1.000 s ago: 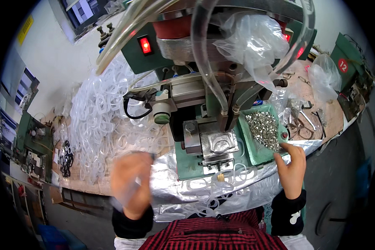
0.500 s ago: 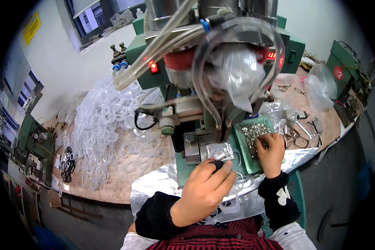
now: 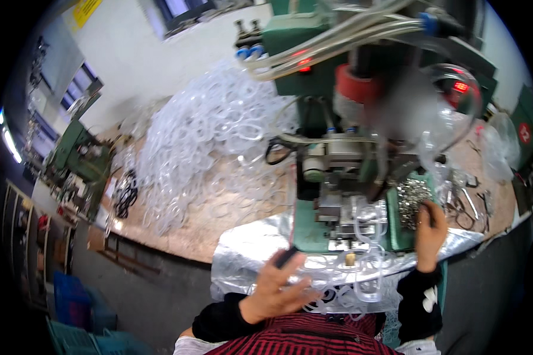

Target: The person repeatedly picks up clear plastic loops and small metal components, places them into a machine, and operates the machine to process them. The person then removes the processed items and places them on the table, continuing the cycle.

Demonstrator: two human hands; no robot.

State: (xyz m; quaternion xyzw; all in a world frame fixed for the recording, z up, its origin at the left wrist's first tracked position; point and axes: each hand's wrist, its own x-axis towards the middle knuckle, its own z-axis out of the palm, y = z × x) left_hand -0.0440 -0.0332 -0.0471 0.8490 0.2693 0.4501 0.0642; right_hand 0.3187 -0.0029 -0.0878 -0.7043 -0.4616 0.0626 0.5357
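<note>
Nearest, the left hand [image 3: 275,290] — fingers spread, a small dark object at the fingertips, resting over clear plastic rings [image 3: 343,284] strewn on the silver foil sheet [image 3: 243,254] at the bench edge. Right hand [image 3: 430,225] — fingers pinched together at the green tray [image 3: 397,231] of small metal parts [image 3: 413,195]; whether a part is held, cannot tell. Just beyond the rings, the green press machine [image 3: 337,177] with clear hoses. Left of it, a large heap of clear rings [image 3: 201,142] on the bench. Far right — a clear plastic bag [image 3: 500,148] beside a round red label [image 3: 524,133]. Far upper left, a yellow rectangular sign [image 3: 87,9] on the white wall.
</note>
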